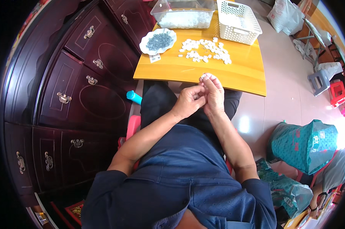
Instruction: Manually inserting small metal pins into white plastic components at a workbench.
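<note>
In front of the table's near edge, my two hands meet over my lap. My right hand [214, 94] is closed, pinching a small white plastic piece [204, 75] between thumb and fingertips. My left hand [188, 102] is closed too, its fingertips pressed against the right hand; whatever they pinch is hidden. Beyond them, several loose white plastic pieces [225, 57] are scattered on the yellow wooden table [172, 72]. To their left, a white scalloped dish [142, 46] holds a heap of small dark grey parts [159, 41].
At the table's back stand a clear plastic bin [157, 13] of white pieces and a white perforated basket [241, 37]. Dark wooden cabinets [77, 82] line the left side. A turquoise bottle [133, 97] is below the table's left corner. Teal bags [302, 147] and stools [319, 82] stand at right.
</note>
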The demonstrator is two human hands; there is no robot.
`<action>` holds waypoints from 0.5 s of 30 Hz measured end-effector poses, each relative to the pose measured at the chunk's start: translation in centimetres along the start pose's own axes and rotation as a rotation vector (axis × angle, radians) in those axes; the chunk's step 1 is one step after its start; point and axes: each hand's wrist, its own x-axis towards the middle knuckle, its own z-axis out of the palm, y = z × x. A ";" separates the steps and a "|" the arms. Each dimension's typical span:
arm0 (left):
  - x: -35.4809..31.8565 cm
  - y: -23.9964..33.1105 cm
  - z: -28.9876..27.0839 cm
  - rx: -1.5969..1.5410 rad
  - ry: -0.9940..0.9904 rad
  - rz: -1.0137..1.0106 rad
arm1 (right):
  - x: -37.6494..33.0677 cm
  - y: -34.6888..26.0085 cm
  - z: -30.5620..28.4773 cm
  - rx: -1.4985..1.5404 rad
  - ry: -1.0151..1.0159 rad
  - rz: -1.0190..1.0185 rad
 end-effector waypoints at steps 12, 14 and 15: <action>0.0 0.0 0.0 0.145 0.037 0.144 | -0.1 -0.1 0.0 0.082 -0.079 0.046; -0.2 0.9 0.1 0.285 0.098 0.184 | -0.2 -0.1 0.0 0.083 -0.090 0.054; -0.2 0.8 0.3 0.285 0.097 0.182 | -0.2 -0.1 0.0 0.082 -0.102 0.062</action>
